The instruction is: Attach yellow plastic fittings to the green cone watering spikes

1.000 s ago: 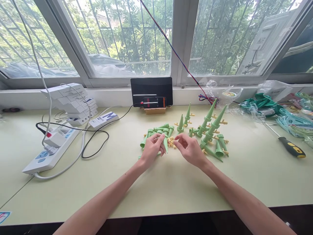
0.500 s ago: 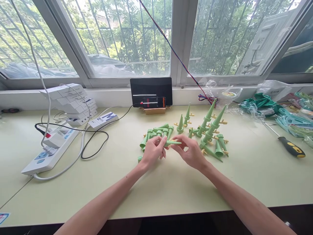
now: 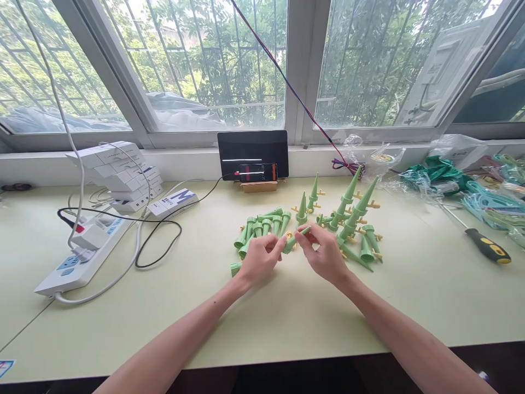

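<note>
A green plastic watering spike (image 3: 290, 244) is held between my two hands over the table, its pointed end tilted up to the right. My left hand (image 3: 261, 258) pinches its wider end. Around the tapered part, the thumb and fingers of my right hand (image 3: 324, 254) are closed. Just beyond my left hand lies a cluster of loose green spikes (image 3: 250, 224) without visible valves. To the right of my right hand are several spikes with yellow valves, some standing point up (image 3: 363, 205) and others lying down (image 3: 366, 250).
A power strip (image 3: 82, 257) with cables and a stack of white boxes (image 3: 123, 175) are at the left. A phone (image 3: 258, 172) leans against a black tablet (image 3: 252, 145) at the back. On the right lie a screwdriver (image 3: 488, 245) and plastic-bagged items (image 3: 492, 202).
The spike has turned from nearly level to tilted, with its point raised. My right hand has come onto it, and my left hand has shifted its grip toward the wider end.
</note>
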